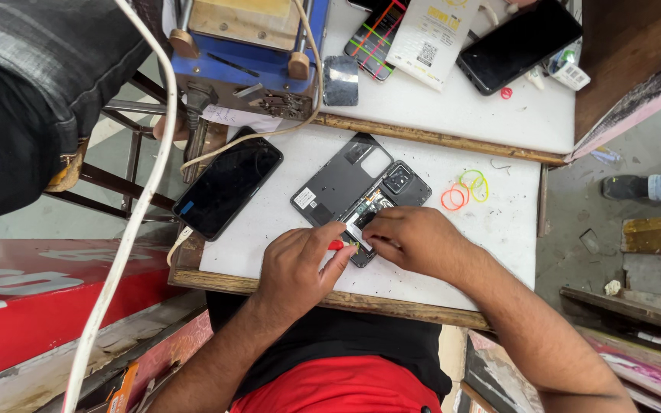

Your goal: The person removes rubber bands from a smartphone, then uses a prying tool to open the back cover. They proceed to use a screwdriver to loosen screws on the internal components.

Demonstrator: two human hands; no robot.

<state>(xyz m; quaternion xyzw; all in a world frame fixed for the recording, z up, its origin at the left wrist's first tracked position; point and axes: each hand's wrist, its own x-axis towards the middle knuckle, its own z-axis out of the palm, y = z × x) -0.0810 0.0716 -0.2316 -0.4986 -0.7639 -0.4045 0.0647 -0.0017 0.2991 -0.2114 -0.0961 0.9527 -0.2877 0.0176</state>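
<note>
An opened dark phone lies on the white board with its circuit board and camera module exposed. A grey back cover lies against its left side. My left hand pinches a small red-handled tool, its tip at the phone's lower part. My right hand lies over the phone's lower end, fingers curled down on it and holding it in place. The hands hide that end of the phone.
A black phone lies screen-up at the left. Coloured rubber bands lie to the right. A blue machine, a white cable, another phone and a printed card are behind. A person's shoe is on the floor at the right.
</note>
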